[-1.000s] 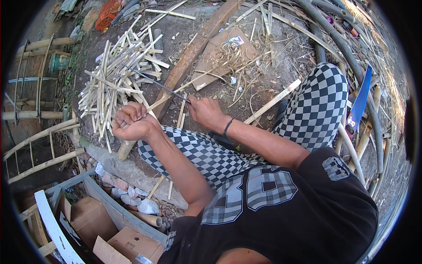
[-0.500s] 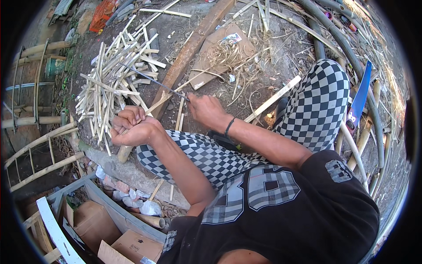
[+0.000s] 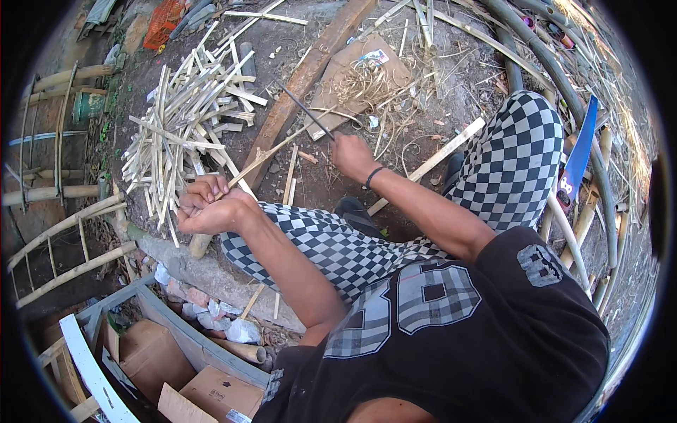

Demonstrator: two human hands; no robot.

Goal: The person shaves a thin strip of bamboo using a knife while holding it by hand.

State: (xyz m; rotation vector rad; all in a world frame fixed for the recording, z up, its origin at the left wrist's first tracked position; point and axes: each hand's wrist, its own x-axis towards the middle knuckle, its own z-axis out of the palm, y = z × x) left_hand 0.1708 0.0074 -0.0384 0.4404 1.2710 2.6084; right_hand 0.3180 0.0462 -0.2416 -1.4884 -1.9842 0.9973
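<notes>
My left hand is closed around one end of a thin bamboo strip, which slants up and away across a wooden beam. In my right hand is a knife with a long, narrow, dark blade; its handle is hidden in my fist. The blade points up and left over the beam, and its tip is apart from the strip. Just beyond my left hand lies a heap of pale bamboo strips. Curly shavings cover a flat brown board past my right hand.
A blue-bladed saw lies by my right knee, next to long bamboo poles. A longer pale strip lies beside my right leg. Cardboard boxes sit at lower left, and an orange crate stands at the far left.
My right hand has moved right and a little away, drawing the knife off the strip. The blade now angles more steeply. My left hand stays nearly in place, still gripping the strip.
</notes>
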